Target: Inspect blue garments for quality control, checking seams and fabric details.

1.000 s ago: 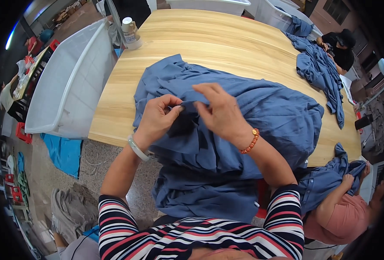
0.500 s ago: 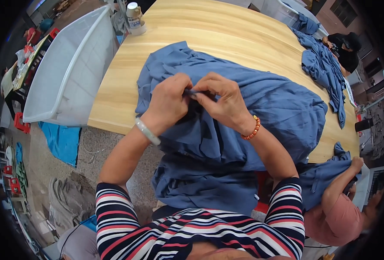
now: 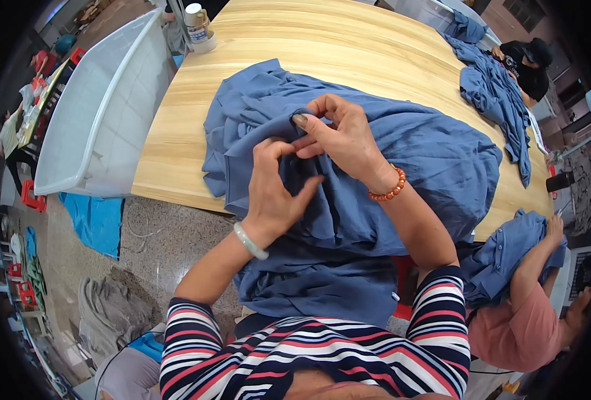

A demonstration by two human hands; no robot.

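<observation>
The blue cloth lies heaped on the near side of the bench, hiding much of its front edge. The right hand has its grip clamped on a fold, thumb and forefinger together; its other fingers are partly covered by the hand itself. The left hand is just below, its grip apart, thumb well clear of the fingers; whether those fingertips touch the cloth is hard to make out. More blue fabric covers the lap, and I cannot tell whether it is the same piece. At right, a co-worker's pink sleeve shows near a buttoned shirt, partly hidden by the arm. The tub stands left of the bench, near the bottle.
</observation>
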